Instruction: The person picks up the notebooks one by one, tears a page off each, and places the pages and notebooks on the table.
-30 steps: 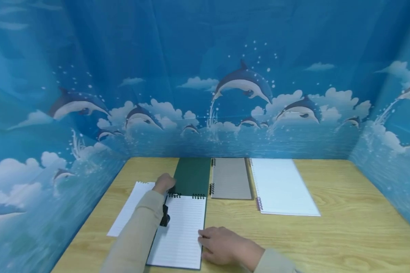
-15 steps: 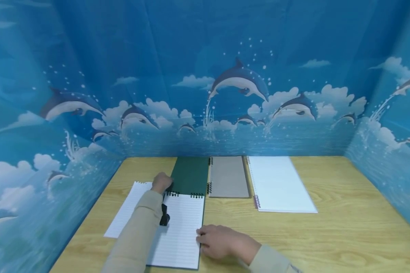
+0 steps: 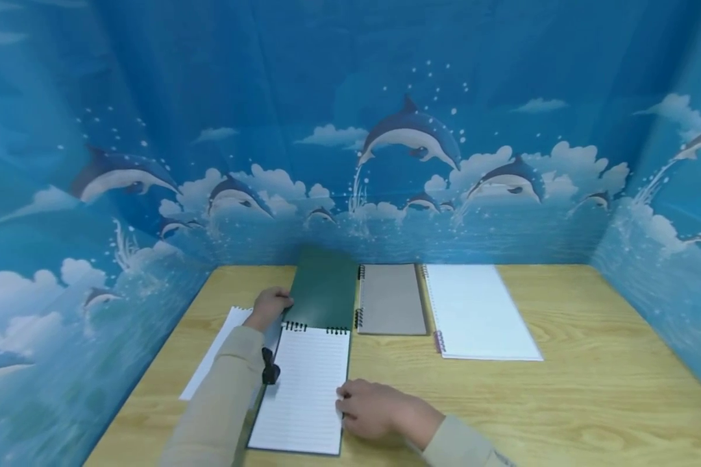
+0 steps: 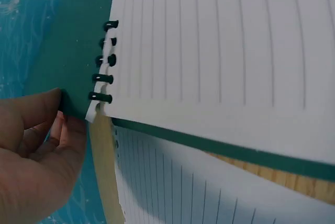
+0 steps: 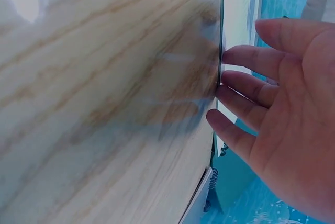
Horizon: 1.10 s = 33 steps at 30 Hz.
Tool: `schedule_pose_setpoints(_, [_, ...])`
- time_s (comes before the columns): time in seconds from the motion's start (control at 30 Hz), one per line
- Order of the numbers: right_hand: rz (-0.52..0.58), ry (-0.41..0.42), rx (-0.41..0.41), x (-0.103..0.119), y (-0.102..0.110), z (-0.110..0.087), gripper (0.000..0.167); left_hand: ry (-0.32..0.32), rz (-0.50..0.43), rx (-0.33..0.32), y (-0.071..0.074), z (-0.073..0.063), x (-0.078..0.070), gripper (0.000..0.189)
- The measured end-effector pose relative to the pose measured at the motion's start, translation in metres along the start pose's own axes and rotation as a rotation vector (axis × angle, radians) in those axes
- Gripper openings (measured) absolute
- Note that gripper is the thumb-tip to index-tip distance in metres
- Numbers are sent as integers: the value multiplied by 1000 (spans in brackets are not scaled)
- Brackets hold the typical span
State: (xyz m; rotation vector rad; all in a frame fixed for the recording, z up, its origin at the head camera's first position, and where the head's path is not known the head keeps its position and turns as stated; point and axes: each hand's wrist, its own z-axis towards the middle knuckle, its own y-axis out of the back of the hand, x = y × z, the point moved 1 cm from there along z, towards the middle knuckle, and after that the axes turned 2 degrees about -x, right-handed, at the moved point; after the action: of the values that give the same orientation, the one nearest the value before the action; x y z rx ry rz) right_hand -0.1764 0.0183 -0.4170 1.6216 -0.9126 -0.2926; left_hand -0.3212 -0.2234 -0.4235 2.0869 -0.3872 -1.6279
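A spiral notebook lies open, its lined page (image 3: 304,389) toward me and its green cover (image 3: 322,288) folded out at the far side, joined by dark rings (image 4: 106,60). My left hand (image 3: 269,307) pinches the cover's left edge close to the rings; in the left wrist view (image 4: 39,150) the thumb is on one face and other fingers lie behind. The cover's far end is tilted up off the table. My right hand (image 3: 380,410) rests at the notebook's right edge, fingertips touching it, the fingers loosely extended in the right wrist view (image 5: 277,93).
Left of the notebook, partly under my left forearm, lies a loose lined sheet (image 3: 213,360) with a torn-hole edge. A grey spiral notebook (image 3: 393,301) and a larger white spiral pad (image 3: 485,314) lie to the right on the wooden table (image 3: 596,363). A blue dolphin curtain (image 3: 339,130) surrounds the table.
The green cover's far end has risen from the table with my left hand holding its edge. The left hand has shifted slightly up and left. My right hand has stayed at the page edge.
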Motion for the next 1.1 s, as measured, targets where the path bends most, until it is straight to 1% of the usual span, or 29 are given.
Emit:
schedule_pose_setpoints(0.13, [-20, 12, 19, -1, 1, -2, 45, -21, 4, -15, 2, -1, -1, 25])
schedule_pose_setpoints(0.27, [-49, 28, 34, -2, 0, -3, 47, -55, -15, -23, 4, -5, -2, 21])
schedule_pose_setpoints(0.33, [-51, 30, 34, -3, 0, -3, 47, -80, -24, -26, 5, -7, -2, 21])
schedule_pose_setpoints(0.43, [-59, 35, 22, -3, -1, -3, 48, -138, -20, -38, 7, -11, 0, 23])
schedule_pose_setpoints(0.53, [-75, 46, 7, -4, -2, -4, 48, -193, -11, -48, 9, -16, 4, 23])
schedule_pose_setpoints(0.6, [-81, 55, 0, -4, -2, -4, 48, -216, 0, -56, 11, -19, 8, 20])
schedule_pose_setpoints(0.67, [-84, 61, -4, -4, -2, -4, 48, -238, 32, -61, 14, -22, 12, 17])
schedule_pose_setpoints(0.77, [-84, 70, -3, -4, -2, -4, 48, -278, 126, -53, 17, -27, 17, 14])
schedule_pose_setpoints(0.87, [-92, 81, -7, -6, -3, -4, 48, -334, 221, -37, 20, -32, 19, 18])
schedule_pose_setpoints(0.93, [-104, 90, -15, -7, -4, -4, 48, -396, 273, -24, 23, -37, 20, 22])
schedule_pose_setpoints(1.03, [-145, 113, -37, -7, -5, -5, 49, -552, 379, -20, 26, -46, 21, 22])
schedule_pose_setpoints(1.1, [-164, 126, -53, -7, -6, -5, 49, -645, 463, -13, 28, -54, 23, 23])
